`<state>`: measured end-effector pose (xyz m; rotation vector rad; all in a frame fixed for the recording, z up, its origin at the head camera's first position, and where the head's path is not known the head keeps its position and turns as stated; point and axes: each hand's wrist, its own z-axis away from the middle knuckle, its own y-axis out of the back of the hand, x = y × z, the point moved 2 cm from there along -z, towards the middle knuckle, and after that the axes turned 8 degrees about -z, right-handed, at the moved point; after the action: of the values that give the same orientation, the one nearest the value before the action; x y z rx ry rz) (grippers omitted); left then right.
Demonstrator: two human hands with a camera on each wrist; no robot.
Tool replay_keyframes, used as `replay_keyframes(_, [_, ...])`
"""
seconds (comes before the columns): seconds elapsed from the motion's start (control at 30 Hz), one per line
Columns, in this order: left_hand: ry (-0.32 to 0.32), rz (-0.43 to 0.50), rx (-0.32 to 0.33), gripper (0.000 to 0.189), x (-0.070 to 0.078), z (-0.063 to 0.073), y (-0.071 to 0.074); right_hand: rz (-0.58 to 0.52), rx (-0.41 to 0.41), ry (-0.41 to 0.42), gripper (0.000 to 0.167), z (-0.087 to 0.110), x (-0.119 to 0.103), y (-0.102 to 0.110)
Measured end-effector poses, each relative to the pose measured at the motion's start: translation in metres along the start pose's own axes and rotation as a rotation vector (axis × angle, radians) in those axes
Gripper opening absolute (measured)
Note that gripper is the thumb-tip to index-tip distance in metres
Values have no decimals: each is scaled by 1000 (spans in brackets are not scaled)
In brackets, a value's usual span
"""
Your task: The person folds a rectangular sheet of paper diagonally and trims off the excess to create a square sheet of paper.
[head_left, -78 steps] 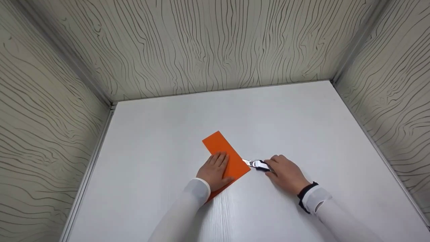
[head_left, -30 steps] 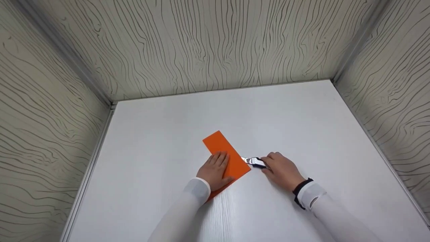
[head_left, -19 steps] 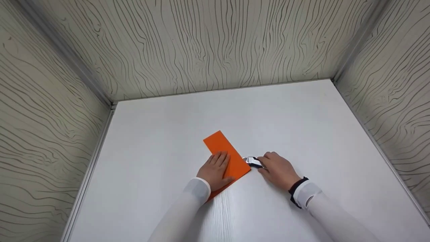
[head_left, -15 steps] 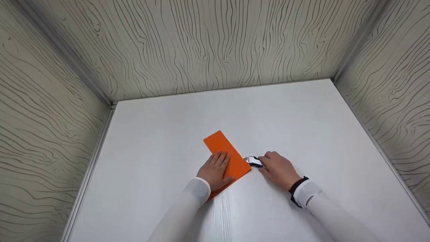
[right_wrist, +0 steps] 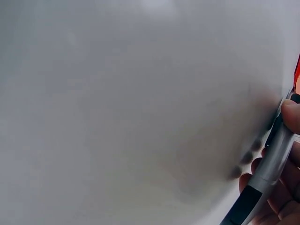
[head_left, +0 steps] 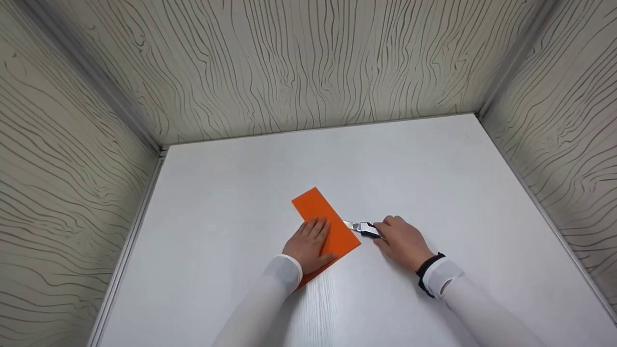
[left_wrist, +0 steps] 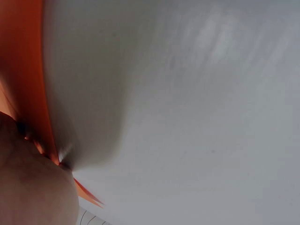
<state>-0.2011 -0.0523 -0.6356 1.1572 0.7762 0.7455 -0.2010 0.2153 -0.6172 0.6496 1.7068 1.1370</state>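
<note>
A folded piece of orange paper (head_left: 320, 205) lies slantwise on the white table. My left hand (head_left: 306, 246) rests flat on it near its left edge, fingers straight and pointing away from me. From the right, my right hand (head_left: 405, 243) grips a utility knife (head_left: 367, 229) with a silver and black handle. Its blade (head_left: 348, 224) meets the paper's right edge, and the tip is hidden beneath the upper layer. In the right wrist view, fingers curl round the grey knife handle (right_wrist: 272, 161). The left wrist view shows the paper's edge (left_wrist: 35, 84) lifted slightly beside the hand.
The white table (head_left: 231, 202) stretches round both hands. Panels with a wood-grain pattern stand behind it (head_left: 308, 62) and on both sides, with grey metal strips along the corners.
The knife has slid left and up along the paper's right edge; its blade went deeper under the paper, then drew back a little. My left hand and the paper stay almost still.
</note>
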Motion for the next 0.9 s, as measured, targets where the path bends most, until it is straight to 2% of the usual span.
replay_keyframes(0.5, [-3, 6, -18, 88, 1, 2, 4, 12, 29, 15, 35, -2, -1, -3])
replay_keyframes(0.9, [-3, 2, -38, 88, 1, 3, 8, 5, -3, -4, 35, -11, -9, -3])
